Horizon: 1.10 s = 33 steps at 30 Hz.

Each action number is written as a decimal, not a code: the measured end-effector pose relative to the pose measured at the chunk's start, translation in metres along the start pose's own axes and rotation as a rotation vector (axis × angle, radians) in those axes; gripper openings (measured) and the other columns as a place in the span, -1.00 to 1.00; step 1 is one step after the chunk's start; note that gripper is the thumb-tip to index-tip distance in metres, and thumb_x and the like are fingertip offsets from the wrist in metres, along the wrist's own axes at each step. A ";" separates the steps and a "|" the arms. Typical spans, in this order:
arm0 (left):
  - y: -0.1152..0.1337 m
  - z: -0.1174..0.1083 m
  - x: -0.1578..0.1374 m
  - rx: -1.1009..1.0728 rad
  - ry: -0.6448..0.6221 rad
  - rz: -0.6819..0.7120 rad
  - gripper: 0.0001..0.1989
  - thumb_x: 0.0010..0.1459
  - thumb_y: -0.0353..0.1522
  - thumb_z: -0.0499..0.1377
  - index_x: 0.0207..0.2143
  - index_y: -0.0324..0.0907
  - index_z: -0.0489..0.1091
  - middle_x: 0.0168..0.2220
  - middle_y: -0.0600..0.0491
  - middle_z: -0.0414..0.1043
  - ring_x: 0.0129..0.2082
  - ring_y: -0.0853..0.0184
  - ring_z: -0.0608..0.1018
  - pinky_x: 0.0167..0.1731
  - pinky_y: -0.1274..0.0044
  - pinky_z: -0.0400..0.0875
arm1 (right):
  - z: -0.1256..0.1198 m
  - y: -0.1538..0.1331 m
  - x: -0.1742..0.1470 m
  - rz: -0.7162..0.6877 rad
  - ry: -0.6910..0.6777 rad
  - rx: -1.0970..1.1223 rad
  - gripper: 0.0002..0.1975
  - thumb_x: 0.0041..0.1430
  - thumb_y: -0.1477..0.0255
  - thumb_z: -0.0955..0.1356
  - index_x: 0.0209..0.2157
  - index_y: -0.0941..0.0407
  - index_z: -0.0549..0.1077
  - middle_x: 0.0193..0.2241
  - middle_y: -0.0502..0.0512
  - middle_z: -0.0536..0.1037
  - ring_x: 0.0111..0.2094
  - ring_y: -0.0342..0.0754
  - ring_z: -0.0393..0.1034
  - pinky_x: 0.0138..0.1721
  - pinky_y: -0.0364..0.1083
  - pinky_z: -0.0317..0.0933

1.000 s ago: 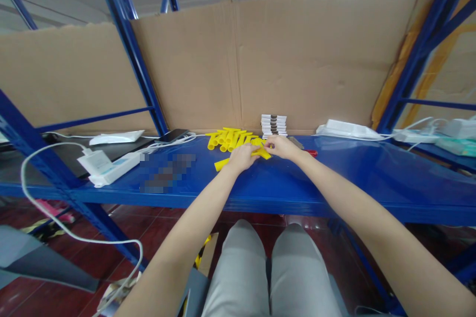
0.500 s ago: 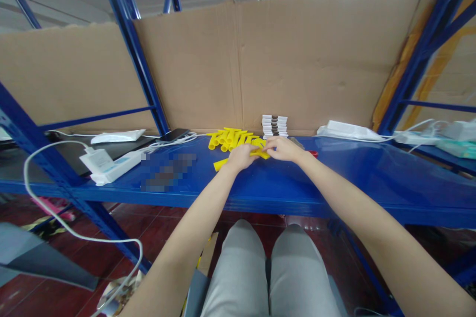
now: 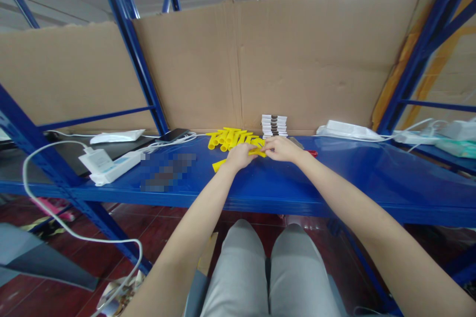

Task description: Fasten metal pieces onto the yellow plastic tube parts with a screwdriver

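My left hand (image 3: 240, 157) and my right hand (image 3: 279, 149) meet over the blue shelf, fingers pinched on a yellow plastic piece (image 3: 260, 153) between them. Part of that piece is hidden by the fingers. Right behind my hands lies a pile of several yellow plastic tubes (image 3: 230, 138), some with a flat flared end. Another yellow tube end (image 3: 217, 165) pokes out to the left of my left wrist; whether it is a separate tube I cannot tell. A stack of flat white pieces with a dark band (image 3: 274, 126) stands behind my right hand.
Beside my right wrist lies a red object (image 3: 313, 153). On the left of the blue shelf (image 3: 357, 178) are a white power strip (image 3: 111, 172) with a charger, a phone (image 3: 174, 134) and cables. A white packet (image 3: 347, 130) lies at the right. Cardboard (image 3: 297, 59) walls the back.
Both hands have shifted very slightly left, with the yellow piece still between them. The pile and the white stack look the same.
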State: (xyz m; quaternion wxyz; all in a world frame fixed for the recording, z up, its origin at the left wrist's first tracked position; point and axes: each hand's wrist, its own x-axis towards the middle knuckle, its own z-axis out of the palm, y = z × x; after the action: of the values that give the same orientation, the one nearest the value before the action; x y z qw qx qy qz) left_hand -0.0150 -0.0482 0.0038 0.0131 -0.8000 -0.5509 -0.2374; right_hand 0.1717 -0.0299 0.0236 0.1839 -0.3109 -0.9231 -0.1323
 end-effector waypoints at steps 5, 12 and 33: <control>0.003 -0.001 -0.001 0.030 0.006 0.002 -0.65 0.19 -0.30 0.17 0.03 -0.12 0.48 0.03 -0.06 0.50 0.06 0.15 0.48 0.13 0.27 0.29 | 0.005 0.004 0.003 0.225 0.095 0.216 -0.61 0.15 0.56 0.23 -0.03 0.17 0.53 -0.21 0.18 0.59 -0.25 -0.03 0.44 -0.20 -0.10 0.25; 0.004 0.000 -0.001 0.036 0.019 0.029 -0.65 0.21 -0.31 0.15 0.04 -0.09 0.46 0.06 -0.01 0.48 0.08 0.18 0.47 0.15 0.28 0.29 | 0.019 0.006 0.010 0.622 0.035 0.911 -0.69 0.17 0.56 0.29 -0.03 0.18 0.38 -0.48 0.02 0.53 -0.60 -0.20 0.32 -0.57 -0.23 0.15; 0.003 -0.001 -0.005 0.182 -0.163 0.221 -0.44 0.28 -0.44 -0.05 0.30 0.11 0.11 -0.09 -0.03 0.39 -0.12 0.24 0.46 0.01 0.35 0.33 | 0.014 0.008 0.007 0.801 0.147 1.156 -0.79 0.02 0.69 0.38 -0.30 0.15 0.42 -0.65 -0.11 0.40 -0.69 -0.27 0.17 -0.67 -0.26 0.02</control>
State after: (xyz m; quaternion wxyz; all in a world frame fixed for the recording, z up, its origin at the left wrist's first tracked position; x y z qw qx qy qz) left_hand -0.0144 -0.0539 0.0032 0.0667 -0.8678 -0.4781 -0.1181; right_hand 0.1674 -0.0150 0.0149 0.4159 -0.4692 -0.6454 0.4363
